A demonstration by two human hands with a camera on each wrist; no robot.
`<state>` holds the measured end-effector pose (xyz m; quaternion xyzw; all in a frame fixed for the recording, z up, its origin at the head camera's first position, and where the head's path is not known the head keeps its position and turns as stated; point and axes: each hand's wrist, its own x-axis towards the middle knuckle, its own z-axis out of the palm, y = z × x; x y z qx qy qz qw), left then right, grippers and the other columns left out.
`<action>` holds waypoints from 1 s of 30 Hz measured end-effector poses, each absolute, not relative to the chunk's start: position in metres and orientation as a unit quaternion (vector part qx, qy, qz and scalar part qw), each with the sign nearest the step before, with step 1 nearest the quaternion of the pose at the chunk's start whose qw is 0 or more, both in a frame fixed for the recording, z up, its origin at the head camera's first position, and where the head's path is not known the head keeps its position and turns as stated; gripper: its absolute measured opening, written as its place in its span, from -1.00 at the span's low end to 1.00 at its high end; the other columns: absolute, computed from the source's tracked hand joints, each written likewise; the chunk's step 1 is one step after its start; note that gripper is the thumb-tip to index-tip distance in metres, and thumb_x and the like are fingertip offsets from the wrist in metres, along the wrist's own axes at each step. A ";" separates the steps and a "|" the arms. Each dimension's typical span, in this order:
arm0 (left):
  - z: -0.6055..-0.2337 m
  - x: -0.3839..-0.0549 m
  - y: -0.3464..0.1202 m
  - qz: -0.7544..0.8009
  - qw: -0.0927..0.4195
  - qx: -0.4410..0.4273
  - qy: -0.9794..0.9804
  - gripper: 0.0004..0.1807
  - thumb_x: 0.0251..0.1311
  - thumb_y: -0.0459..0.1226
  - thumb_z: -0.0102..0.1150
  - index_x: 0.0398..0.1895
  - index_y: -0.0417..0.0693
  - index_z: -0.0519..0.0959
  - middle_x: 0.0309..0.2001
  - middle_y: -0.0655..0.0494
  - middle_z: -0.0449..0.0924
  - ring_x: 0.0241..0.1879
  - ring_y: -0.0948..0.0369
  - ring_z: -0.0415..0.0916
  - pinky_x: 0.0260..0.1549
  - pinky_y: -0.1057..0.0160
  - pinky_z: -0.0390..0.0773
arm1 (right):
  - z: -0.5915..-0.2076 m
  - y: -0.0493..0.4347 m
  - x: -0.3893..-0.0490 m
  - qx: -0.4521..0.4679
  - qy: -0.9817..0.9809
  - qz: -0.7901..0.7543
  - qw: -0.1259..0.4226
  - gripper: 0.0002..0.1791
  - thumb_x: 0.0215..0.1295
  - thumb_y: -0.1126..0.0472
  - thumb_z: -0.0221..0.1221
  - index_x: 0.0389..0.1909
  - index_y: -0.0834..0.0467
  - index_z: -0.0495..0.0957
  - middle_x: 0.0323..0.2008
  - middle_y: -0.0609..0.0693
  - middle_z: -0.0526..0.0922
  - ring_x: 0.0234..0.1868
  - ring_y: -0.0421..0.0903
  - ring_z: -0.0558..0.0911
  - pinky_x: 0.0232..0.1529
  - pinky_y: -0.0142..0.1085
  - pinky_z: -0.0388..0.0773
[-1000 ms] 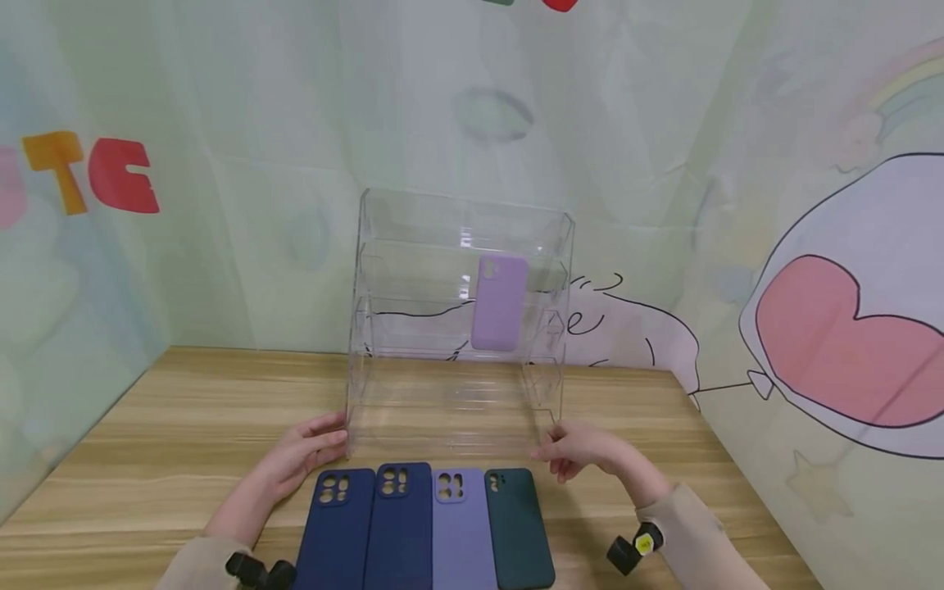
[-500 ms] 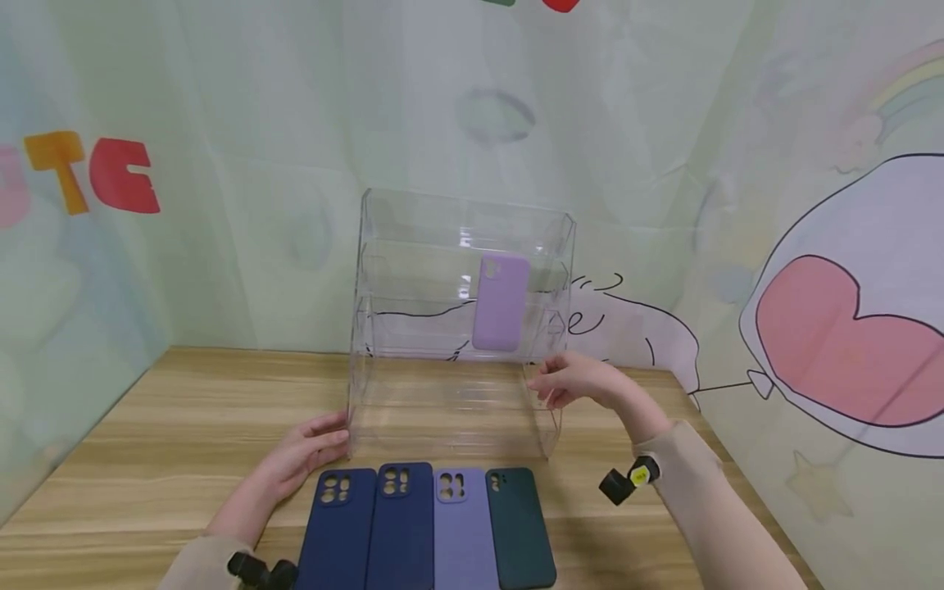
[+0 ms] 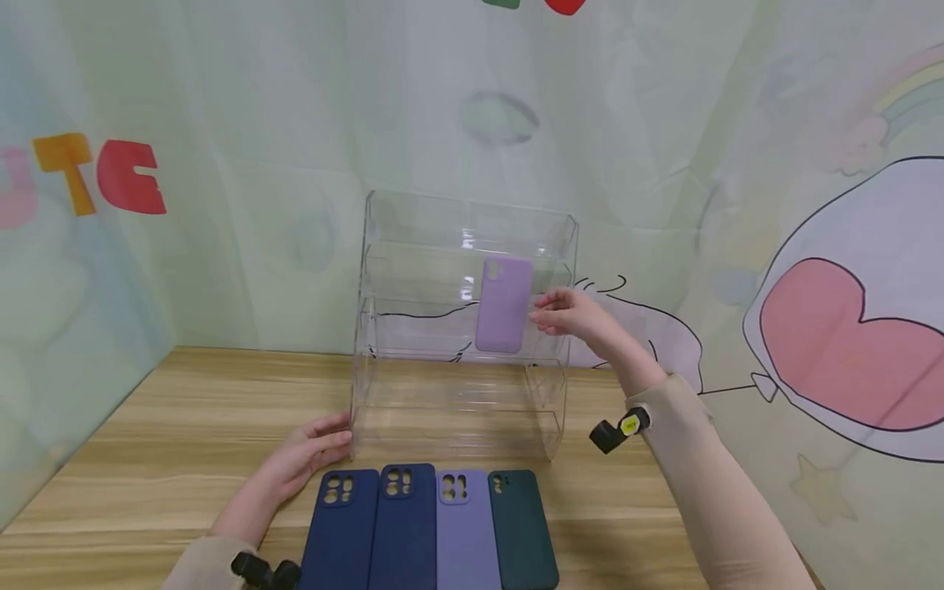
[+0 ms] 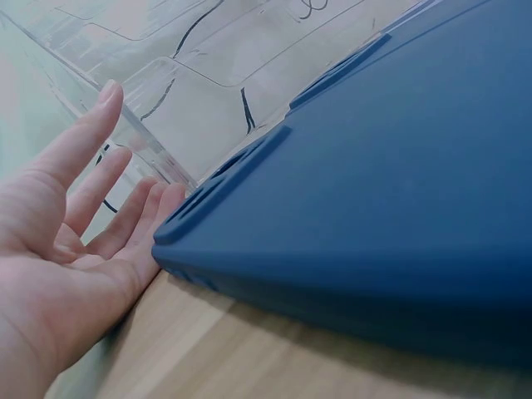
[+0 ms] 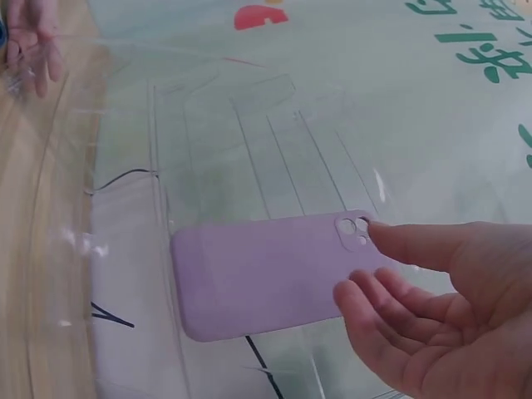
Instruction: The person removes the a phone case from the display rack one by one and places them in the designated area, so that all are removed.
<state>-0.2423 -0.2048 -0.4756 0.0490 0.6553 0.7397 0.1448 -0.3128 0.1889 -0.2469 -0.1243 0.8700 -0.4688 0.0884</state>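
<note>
A clear acrylic tiered stand (image 3: 420,328) stands on the table, with a light purple phone case (image 3: 505,307) upright on one of its tiers, right of centre. Just right of that case is my right hand (image 3: 568,314). In the right wrist view, its thumb is stretched out and its fingers are loosely bent, with no grip on the case. My left hand (image 3: 310,449) rests at the stand's lower left corner, fingers extended. Before the stand lie two navy phone cases (image 3: 340,533) (image 3: 404,533), a violet case (image 3: 467,541) and a dark green case (image 3: 524,528).
The wooden table (image 3: 147,459) runs back to a printed fabric backdrop (image 3: 258,246) with cartoon shapes and letters. The stand's transparent front lips and side walls are hard to see. In the left wrist view a navy case (image 4: 357,191) fills much of the frame.
My right hand has risen from the stand's lower right corner, along its right side, to beside the light purple case. My left hand and the phone cases have stayed put.
</note>
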 end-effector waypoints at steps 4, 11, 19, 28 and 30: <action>-0.475 -0.241 -0.205 0.741 0.144 0.050 0.654 -0.19 0.37 -0.31 0.10 0.48 -0.47 -0.10 0.43 -0.20 0.12 -0.01 0.48 0.49 0.03 0.37 0.58 | -0.239 0.183 -0.320 -0.120 0.866 -0.484 0.034 -0.51 0.37 0.26 0.16 0.22 0.42 0.33 0.06 0.22 0.52 0.05 0.07 0.56 0.10 -0.20 0.58; -0.475 -0.241 -0.206 0.739 0.141 0.048 0.657 -0.19 0.37 -0.30 0.11 0.48 -0.47 -0.09 0.39 -0.11 0.19 -0.01 0.48 0.48 0.03 0.36 0.58 | -0.235 0.170 -0.331 -0.107 0.843 -0.524 -0.063 -0.48 0.31 0.29 0.22 0.24 0.32 0.34 0.25 0.22 0.45 0.29 0.11 0.44 0.32 -0.07 0.40; -0.479 -0.243 -0.205 0.737 0.143 0.052 0.658 -0.22 0.39 -0.31 0.08 0.48 -0.46 -0.08 0.46 -0.22 0.06 0.03 0.47 0.47 0.06 0.34 0.58 | -0.246 0.166 -0.341 -0.106 0.828 -0.543 -0.091 -0.35 0.29 0.35 0.21 0.38 0.24 0.24 0.40 0.16 0.31 0.40 0.08 0.32 0.40 -0.06 0.31; -0.478 -0.243 -0.204 0.736 0.144 0.046 0.660 -0.22 0.39 -0.29 0.09 0.48 -0.45 -0.07 0.48 -0.28 0.00 0.03 0.44 0.47 0.07 0.33 0.58 | -0.254 0.163 -0.344 -0.113 0.844 -0.521 -0.050 -0.17 0.31 0.33 0.19 0.53 0.13 0.01 0.51 0.11 0.13 0.46 0.08 0.24 0.46 -0.02 0.20; -0.478 -0.243 -0.204 0.735 0.145 0.044 0.661 -0.22 0.39 -0.29 0.09 0.48 -0.45 -0.07 0.49 -0.29 -0.02 0.03 0.44 0.47 0.07 0.33 0.57 | -0.256 0.162 -0.345 -0.109 0.846 -0.520 -0.040 -0.15 0.32 0.32 0.18 0.54 0.11 -0.02 0.51 0.12 0.13 0.46 0.09 0.23 0.46 -0.01 0.19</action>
